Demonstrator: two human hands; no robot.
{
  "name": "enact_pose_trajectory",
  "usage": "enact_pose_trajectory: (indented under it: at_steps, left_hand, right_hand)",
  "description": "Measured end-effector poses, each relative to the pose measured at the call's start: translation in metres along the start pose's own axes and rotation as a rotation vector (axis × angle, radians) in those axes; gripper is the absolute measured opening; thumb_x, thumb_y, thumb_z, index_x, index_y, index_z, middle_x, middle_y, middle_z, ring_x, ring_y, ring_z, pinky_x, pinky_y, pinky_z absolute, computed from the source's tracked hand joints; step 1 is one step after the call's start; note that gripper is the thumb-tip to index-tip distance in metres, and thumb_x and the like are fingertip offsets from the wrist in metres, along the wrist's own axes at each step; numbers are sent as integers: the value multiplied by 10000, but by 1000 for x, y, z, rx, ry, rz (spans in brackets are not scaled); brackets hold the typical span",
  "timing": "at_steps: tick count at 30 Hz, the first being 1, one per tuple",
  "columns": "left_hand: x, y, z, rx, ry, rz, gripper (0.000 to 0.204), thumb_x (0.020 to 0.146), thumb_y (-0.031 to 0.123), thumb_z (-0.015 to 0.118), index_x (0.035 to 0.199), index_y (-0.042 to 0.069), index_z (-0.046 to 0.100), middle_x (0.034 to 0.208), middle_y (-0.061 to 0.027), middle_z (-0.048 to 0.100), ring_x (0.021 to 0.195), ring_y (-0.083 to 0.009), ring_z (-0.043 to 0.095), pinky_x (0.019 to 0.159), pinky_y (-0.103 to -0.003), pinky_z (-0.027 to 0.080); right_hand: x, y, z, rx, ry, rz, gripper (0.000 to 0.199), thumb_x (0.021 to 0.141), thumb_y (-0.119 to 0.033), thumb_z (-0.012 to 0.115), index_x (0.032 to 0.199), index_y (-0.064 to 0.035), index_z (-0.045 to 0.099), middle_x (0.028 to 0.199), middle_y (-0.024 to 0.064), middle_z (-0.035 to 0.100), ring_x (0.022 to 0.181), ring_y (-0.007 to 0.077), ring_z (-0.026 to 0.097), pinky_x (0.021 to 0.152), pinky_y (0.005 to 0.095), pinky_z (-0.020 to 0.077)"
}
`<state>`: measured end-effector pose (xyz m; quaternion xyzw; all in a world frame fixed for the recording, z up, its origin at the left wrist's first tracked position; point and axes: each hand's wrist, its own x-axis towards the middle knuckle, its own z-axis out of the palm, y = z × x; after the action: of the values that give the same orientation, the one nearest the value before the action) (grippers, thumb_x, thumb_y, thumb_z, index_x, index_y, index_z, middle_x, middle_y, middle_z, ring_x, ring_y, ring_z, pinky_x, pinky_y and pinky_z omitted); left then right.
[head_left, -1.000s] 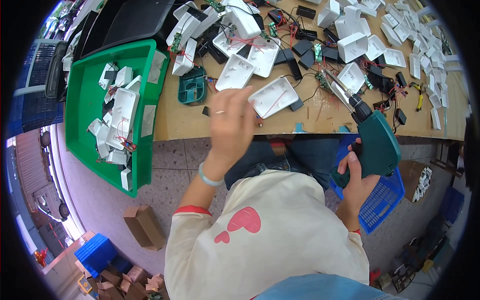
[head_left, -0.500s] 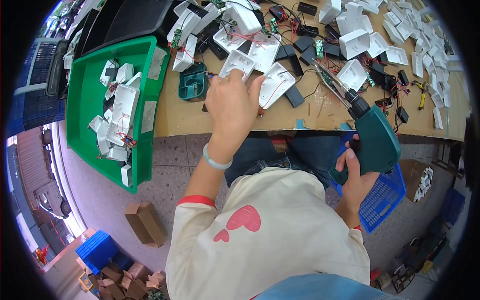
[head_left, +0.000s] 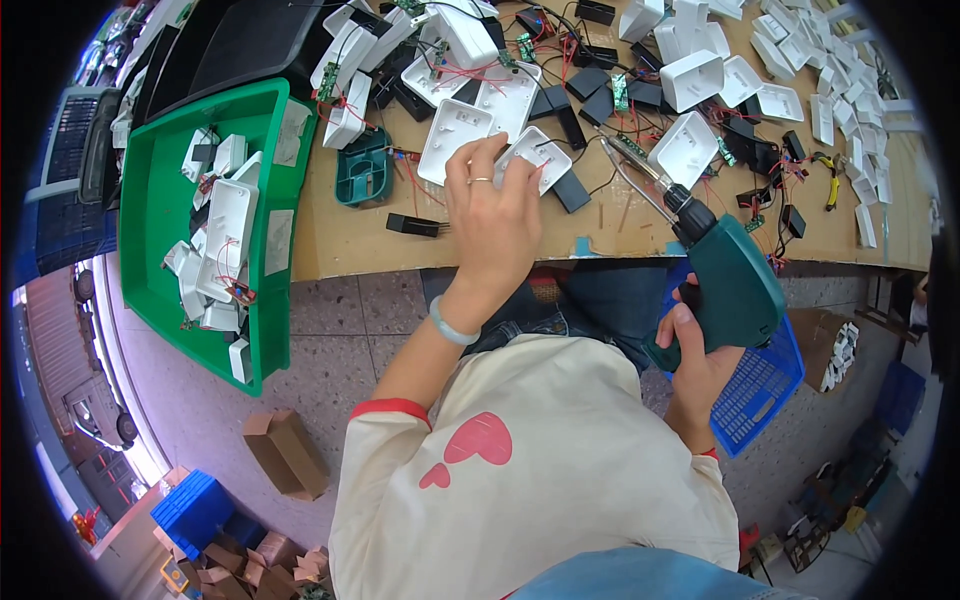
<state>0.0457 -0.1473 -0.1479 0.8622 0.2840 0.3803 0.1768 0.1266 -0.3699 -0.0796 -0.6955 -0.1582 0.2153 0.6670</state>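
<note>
Left hand [head_left: 495, 215] is center frame over the worktop [head_left: 350, 248], palm down, fingers part spread, fingertips at the lower edge of a small open white shell [head_left: 540, 158]; fingers hide the contact, so can't tell if it's pinched or just touched. Shell sits just above frame center, open side up, thin lead inside. Right hand [head_left: 700, 360], right of center, is wrapped round the grip of a dark green power screwdriver [head_left: 740, 285], chuck and slim metal bit end pointing to the upper left, tip above the worktop near the wires. Second open white shell [head_left: 455, 140] just left of the first; black block [head_left: 571, 192] just off its lower right. Dark green compartment box [head_left: 364, 172] further left; small black case [head_left: 412, 225] lying near the worktop's front edge, below that box. Upper middle: jumble of white housings, black blocks, green boards, red and black wires. Upper right: heap of white housings [head_left: 860, 110], yellow-handled pliers [head_left: 832, 190] just below left of it. Left of frame: green bin [head_left: 275, 325] with white housings and wired parts inside. Blue basket [head_left: 755, 400] below the right hand, lower right; open cardboard box [head_left: 285, 455] on the floor, lower left.
</note>
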Motion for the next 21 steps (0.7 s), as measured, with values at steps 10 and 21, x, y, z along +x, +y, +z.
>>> enact_pose_trajectory:
  at_steps: [10,21]
  left_hand:
    - [-14,-40,-19,206,-47,149,156,749,55,686,893,15,641,1100,-80,656,1042,-320,579,890,-465,462]
    - [-4,-26,-36,270,-110,171,119,789,77,732,900,47,699,1133,-87,662,1108,-313,589,929,-451,453]
  right_hand:
    - [-22,19,-28,-162,-175,-74,402,897,96,634,1292,50,576,1002,139,671,652,128,587,570,265,498]
    - [-18,29,-22,-285,-264,-100,372,902,55,693,1265,41,611,1021,125,698,665,103,594,579,250,504]
